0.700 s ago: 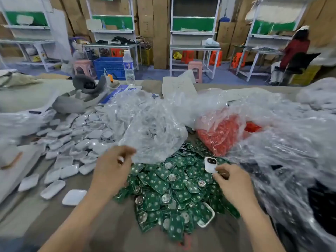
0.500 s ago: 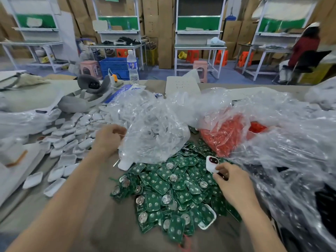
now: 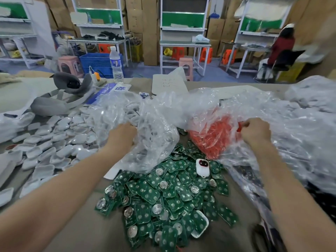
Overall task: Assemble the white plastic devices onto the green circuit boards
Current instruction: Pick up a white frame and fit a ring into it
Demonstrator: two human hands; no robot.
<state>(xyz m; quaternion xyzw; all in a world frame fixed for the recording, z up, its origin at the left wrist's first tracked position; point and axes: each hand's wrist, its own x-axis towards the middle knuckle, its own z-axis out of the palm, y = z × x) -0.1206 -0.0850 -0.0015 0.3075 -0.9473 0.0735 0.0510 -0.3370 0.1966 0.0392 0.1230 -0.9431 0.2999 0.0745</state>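
A heap of green circuit boards (image 3: 163, 197) lies on the table in front of me. One white plastic device (image 3: 202, 167) with a dark red window rests on the heap's far edge, released. Several white plastic shells (image 3: 52, 142) are spread out at the left. My left hand (image 3: 121, 136) reaches into a clear plastic bag (image 3: 152, 135) holding white parts; its fingers are hidden by the film. My right hand (image 3: 254, 131) has its fingers curled at the mouth of a bag of red parts (image 3: 212, 135), pinching something red.
Crumpled clear plastic (image 3: 291, 135) covers the right side of the table. A grey headset (image 3: 60, 95), a water bottle (image 3: 116, 64) and paper sheets (image 3: 167, 82) sit at the back. A person sits at a bench at the far right (image 3: 281, 50).
My right hand let go of the white device, which now lies on the boards, and moved up to the red bag. My left hand went further forward into the clear bag.
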